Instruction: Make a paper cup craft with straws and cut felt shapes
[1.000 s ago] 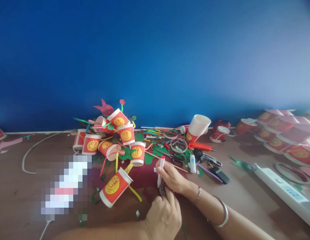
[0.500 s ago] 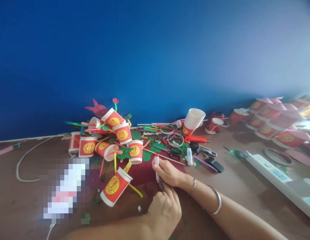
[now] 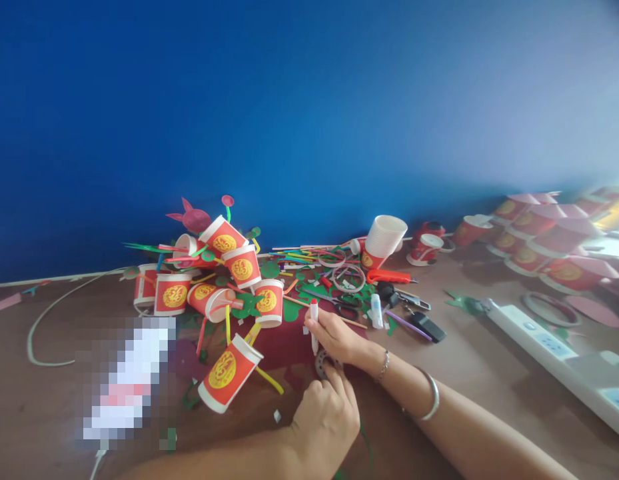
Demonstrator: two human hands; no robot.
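Observation:
My right hand grips a white marker pen with a red end, held upright above the table. Just below it lies a small dark, dotted ring-shaped piece, partly covered by my fingers. My left hand is curled, its fingers pressed down at the ring, close under the right hand. Dark red paper spreads on the table behind the hands. To the left, a red paper cup with a yellow print leans on its side, a yellow straw sticking out of it.
More cups with straws are joined in a cluster at left. Scissors, a glue tube, an orange cutter and stacked cups lie behind. A power strip is at right; a blurred-out bright device at left.
The view has shifted slightly. The right hand with the marker has moved a little at the ring, and more of the dotted ring shows now. The left hand stays pressed there.

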